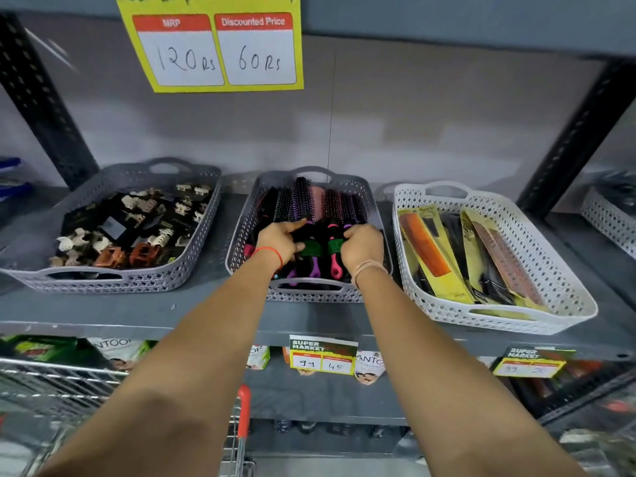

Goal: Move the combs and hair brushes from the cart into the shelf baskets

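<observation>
A grey perforated basket [241,235] in the middle of the shelf holds several round hair brushes [303,197] with black, purple and pink handles. Both my hands are inside it. My left hand [278,239] rests on the handles at the left, fingers curled over a black brush. My right hand [363,247] grips the brush handles at the right, beside a pink-handled brush [334,256]. To the right, a white basket [568,304] holds packaged combs [426,242]. The wire cart [242,407] with a red handle shows at the bottom left; its contents are not visible.
A grey basket [192,263] of hair claw clips stands at the left. A yellow price sign [210,46] hangs above. Price tags [321,354] sit on the shelf edge, with packaged goods on the lower shelf. Black slotted uprights [44,108] frame the bay.
</observation>
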{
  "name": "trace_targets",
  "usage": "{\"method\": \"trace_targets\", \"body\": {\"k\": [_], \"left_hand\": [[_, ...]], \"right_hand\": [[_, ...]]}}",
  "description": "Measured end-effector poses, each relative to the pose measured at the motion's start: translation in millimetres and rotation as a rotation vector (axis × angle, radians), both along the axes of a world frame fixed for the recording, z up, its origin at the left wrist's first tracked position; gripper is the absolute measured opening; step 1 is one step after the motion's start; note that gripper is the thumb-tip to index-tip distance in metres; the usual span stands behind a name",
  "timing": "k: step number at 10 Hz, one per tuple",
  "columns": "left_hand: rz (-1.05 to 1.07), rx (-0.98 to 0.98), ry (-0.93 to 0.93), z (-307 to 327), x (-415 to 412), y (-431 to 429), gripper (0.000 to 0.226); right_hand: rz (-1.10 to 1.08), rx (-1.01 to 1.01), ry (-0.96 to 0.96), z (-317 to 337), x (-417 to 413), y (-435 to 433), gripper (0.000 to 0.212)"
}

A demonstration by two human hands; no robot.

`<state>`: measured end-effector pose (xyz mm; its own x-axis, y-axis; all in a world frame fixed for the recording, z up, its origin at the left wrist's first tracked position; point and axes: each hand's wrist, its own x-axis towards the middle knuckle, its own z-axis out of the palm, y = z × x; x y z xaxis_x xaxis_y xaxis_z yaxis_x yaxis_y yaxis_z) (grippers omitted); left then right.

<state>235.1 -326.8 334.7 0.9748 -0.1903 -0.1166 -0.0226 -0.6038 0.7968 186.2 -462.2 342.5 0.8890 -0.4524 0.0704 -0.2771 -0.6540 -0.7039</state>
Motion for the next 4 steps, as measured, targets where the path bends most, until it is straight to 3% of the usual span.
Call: {"method": "trace_targets", "body": {"k": [1,2,3,4], "left_hand": [[-0.018,0.188,-0.100,-4.4,-5.5,-8.0,0.052],[-0.003,0.418,-0.197,1.4,-23.7,-11.1,0.047],[-0.016,0.505,-0.238,3.0,-42.8,0.4,0.046],[-0.078,0.527,-0.336,-3.1,-92.7,14.4,0.055]], "right_hand": [[0.000,-0.130,-0.070,0.8,-18.8,4.7,0.033],[0.075,-0.395,-0.106,-11.8,-49.5,12.8,0.041],[0.107,-0.430,0.012,-24.7,-79.4,17.6,0.057],[0.143,-0.508,0.071,-27.4,-114.3,36.2,0.059]]}}
